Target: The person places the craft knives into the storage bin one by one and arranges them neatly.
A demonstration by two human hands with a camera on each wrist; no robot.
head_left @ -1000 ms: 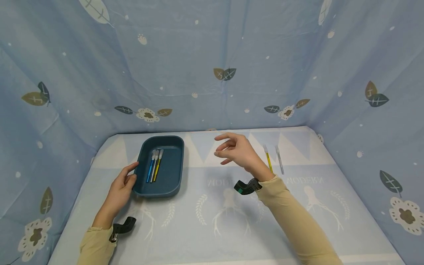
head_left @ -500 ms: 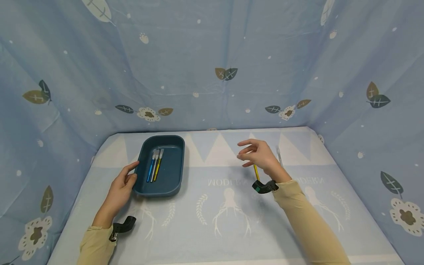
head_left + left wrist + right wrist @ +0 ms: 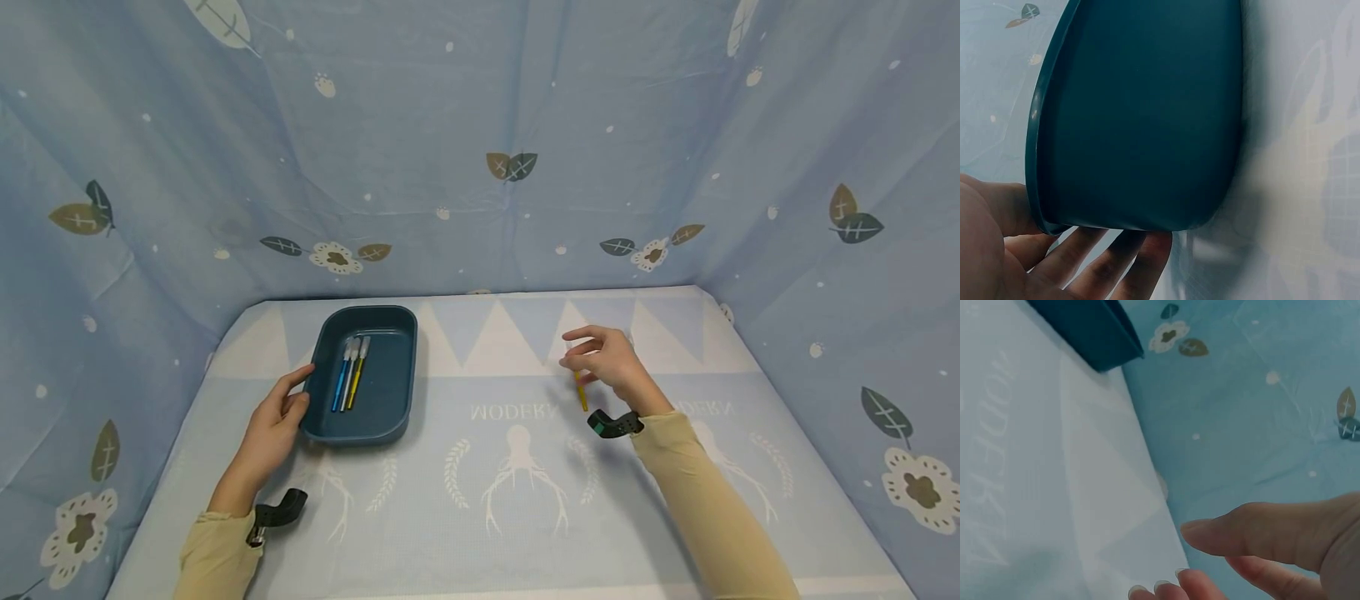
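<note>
A dark teal tray [image 3: 409, 417] stands on the left of the table, holding a blue pen-like stick [image 3: 341, 383], a silver one and a yellow one, all with pale clear ends. My left hand [image 3: 268, 425] grips the tray's near-left side; in the left wrist view several fingertips [image 3: 1155, 244] rest against its outer wall. Over at the right, my right hand [image 3: 607, 362] hovers above another yellow pen-like stick [image 3: 582, 396], its upper part covered by the fingers. Between thumb and fingers there is a gap in the right wrist view, with no stick visible there.
The table is covered by a pale blue and white cloth [image 3: 450, 517]. Blue patterned curtains [image 3: 420, 150] surround it at the back and sides. A small black wrist mount [image 3: 615, 423] sits on the right wrist, and a similar one [image 3: 283, 508] on the left.
My right hand has moved right, from the middle of the table to above the yellow stick, covering the other sticks seen lying there. The left hand and tray have stayed put.
</note>
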